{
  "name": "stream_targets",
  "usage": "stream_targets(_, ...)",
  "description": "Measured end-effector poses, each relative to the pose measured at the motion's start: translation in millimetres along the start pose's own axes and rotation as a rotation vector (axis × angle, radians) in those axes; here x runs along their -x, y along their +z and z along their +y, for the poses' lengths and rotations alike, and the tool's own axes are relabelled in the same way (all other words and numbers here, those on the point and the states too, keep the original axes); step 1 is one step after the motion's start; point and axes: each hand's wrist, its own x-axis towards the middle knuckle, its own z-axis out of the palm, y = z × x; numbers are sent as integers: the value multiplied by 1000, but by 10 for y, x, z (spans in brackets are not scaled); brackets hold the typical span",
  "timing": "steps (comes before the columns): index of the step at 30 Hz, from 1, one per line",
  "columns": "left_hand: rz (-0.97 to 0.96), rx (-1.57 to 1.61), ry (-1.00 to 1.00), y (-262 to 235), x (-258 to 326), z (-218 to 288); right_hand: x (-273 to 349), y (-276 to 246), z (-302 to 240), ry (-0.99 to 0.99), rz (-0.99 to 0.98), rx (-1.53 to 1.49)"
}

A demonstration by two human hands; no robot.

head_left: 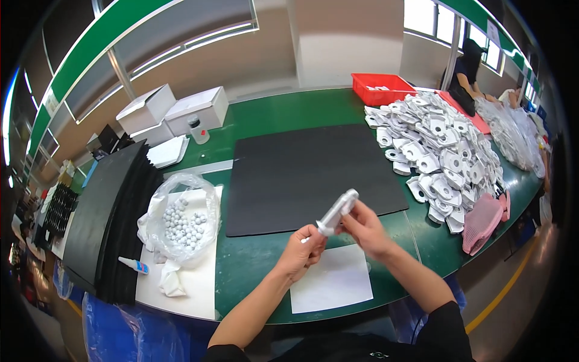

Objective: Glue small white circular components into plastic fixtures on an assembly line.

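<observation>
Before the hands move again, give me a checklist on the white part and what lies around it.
1. White plastic part held by both hands: ok, left hand at its lower end, right hand beside it.
2. Part held above the green table: ok.
3. White sheet under the hands: ok, bare.
4. Black mat: ok, flat.
5. Bag of white balls open: ok.
6. Small piece in left fingertips: cannot tell.

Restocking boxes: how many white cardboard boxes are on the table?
3, all at the far left of the table: one open-lidded, one right of it, one below the first, partly hidden. Others may be hidden.
</observation>
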Motion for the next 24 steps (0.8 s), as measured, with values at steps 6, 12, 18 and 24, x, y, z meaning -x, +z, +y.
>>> stream_targets(6,69,275,84,-102,-85,54,-1030,296,110,-23,49,266)
stream_targets(12,138,516,82,-376,-190,4,-1842,655,800,285,38,328)
stream_targets(18,234,579,71,-366,-200,7,-2133,783,1009,248,93,462)
stream_targets(24,193,597,66,-422,-238,-13,-2060,782,867,171,125,632)
